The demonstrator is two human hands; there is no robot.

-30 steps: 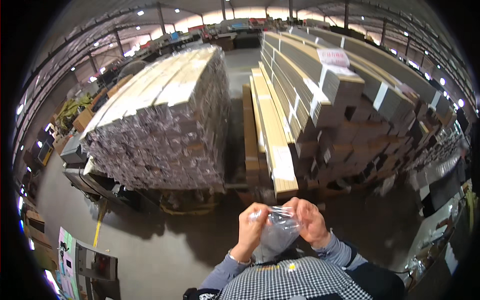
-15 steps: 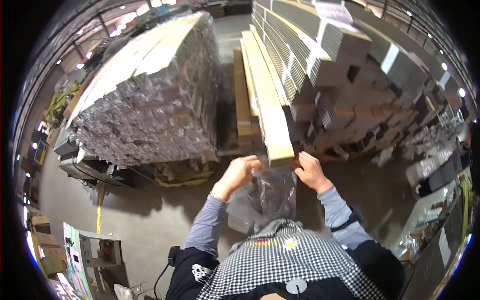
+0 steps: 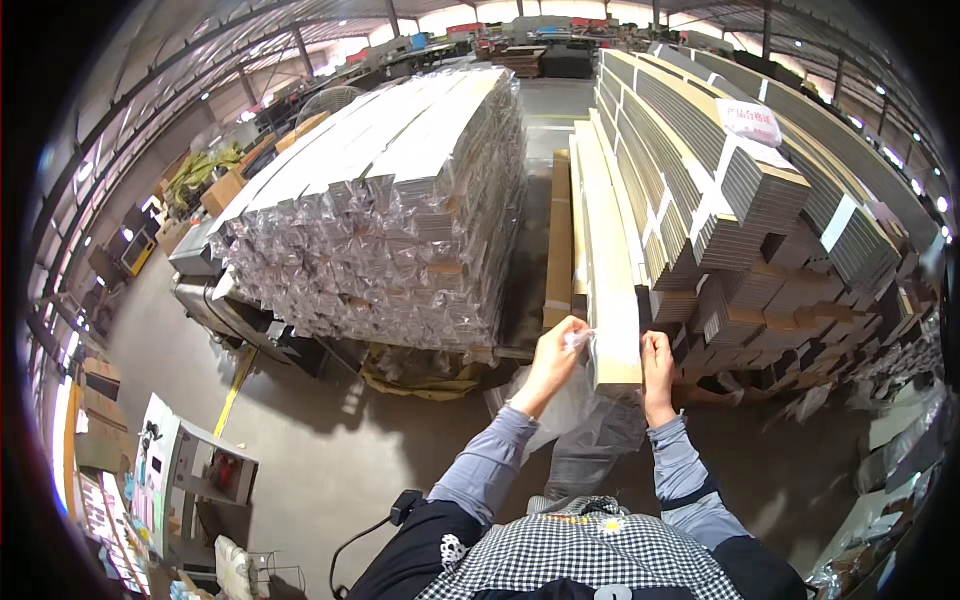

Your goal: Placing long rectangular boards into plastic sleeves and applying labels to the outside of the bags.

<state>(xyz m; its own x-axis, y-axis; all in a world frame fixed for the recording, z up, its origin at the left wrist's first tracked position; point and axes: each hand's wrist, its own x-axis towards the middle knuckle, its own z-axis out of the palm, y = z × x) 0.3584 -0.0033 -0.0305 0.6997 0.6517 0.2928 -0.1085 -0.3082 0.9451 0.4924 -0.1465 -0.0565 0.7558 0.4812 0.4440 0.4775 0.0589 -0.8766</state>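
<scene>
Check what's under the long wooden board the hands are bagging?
The board lies on more long boards, stacked lengthwise. The left hand and right hand hold a clear plastic bag at its near end. The bag and forearms cover whatever supports that end.

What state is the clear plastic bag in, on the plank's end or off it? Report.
Partly on: left hand and right hand hold the clear plastic bag open at the long pale plank's end; the rest hangs below.

Clear plastic bag (image 3: 575,405) held open at end of long pale wooden plank (image 3: 612,300), hanging crumpled below

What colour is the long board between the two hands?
Pale tan board, best seen in the head view.
</scene>
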